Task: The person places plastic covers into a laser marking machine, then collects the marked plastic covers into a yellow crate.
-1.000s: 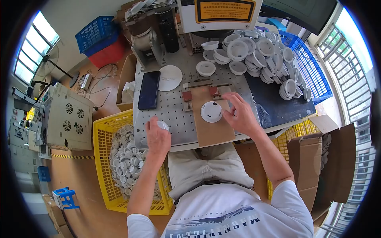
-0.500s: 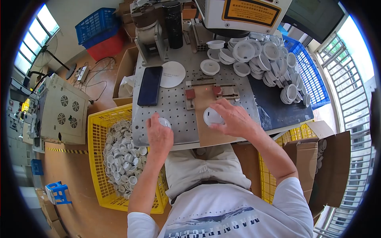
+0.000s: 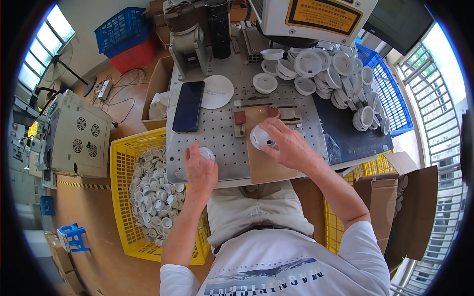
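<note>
My right hand point(image 3: 291, 148) grips a white plastic cup lid point(image 3: 256, 136) with a small dark hole, held above the brown strip of board point(image 3: 269, 165) on the perforated metal plate. At the plate's front left, my left hand point(image 3: 200, 170) closes around another white lid point(image 3: 208, 153), partly hidden by the fingers. Just beyond the right hand sits a fixture with two red blocks point(image 3: 240, 117), a small red light dot between them.
Many white lids point(image 3: 340, 74) are heaped at the back right beneath the machine head point(image 3: 316, 19). A phone point(image 3: 188, 106) and a white disc point(image 3: 217, 92) lie left. A yellow basket point(image 3: 121, 197) of lids stands left, an open carton point(image 3: 414, 212) right.
The lid in my right hand has turned, its hole shifting from the upper left to the lower right side. My left hand keeps its hold, and the view has shifted slightly.
</note>
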A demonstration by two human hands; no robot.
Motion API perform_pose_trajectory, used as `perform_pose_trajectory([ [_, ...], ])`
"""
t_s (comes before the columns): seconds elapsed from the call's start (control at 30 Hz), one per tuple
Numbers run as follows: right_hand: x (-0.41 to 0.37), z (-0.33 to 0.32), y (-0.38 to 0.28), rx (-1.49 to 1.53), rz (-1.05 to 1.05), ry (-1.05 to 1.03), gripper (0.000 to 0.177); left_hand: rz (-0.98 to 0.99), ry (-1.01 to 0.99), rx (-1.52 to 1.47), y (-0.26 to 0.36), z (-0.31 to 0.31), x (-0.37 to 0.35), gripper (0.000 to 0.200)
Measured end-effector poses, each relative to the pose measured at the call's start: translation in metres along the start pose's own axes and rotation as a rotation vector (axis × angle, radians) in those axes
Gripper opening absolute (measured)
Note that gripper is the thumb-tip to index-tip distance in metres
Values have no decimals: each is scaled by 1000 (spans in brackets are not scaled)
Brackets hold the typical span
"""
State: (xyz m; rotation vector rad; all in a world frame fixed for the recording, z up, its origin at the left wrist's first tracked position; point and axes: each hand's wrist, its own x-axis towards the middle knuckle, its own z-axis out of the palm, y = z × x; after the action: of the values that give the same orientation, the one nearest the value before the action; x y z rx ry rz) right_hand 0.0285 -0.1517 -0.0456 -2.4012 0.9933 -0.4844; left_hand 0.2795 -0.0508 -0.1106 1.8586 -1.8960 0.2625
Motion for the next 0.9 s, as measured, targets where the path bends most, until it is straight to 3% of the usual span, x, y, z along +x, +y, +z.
perform_pose_trajectory([
  [0.37,28,18,6,-31,15,140,44,-1,3,-6,0,2,0,5],
  [0.43,31,18,7,-26,19,141,44,-34,-45,-22,2,0,0,15],
  [0.57,43,27,15,-58,31,205,42,-55,-45,-22,3,0,1,14],
  [0.63,47,30,18,-72,43,228,41,-14,2,-4,1,3,0,5],
  [0.9,34,25,6,-35,67,293,36,40,-8,-40,-9,1,-6,11],
])
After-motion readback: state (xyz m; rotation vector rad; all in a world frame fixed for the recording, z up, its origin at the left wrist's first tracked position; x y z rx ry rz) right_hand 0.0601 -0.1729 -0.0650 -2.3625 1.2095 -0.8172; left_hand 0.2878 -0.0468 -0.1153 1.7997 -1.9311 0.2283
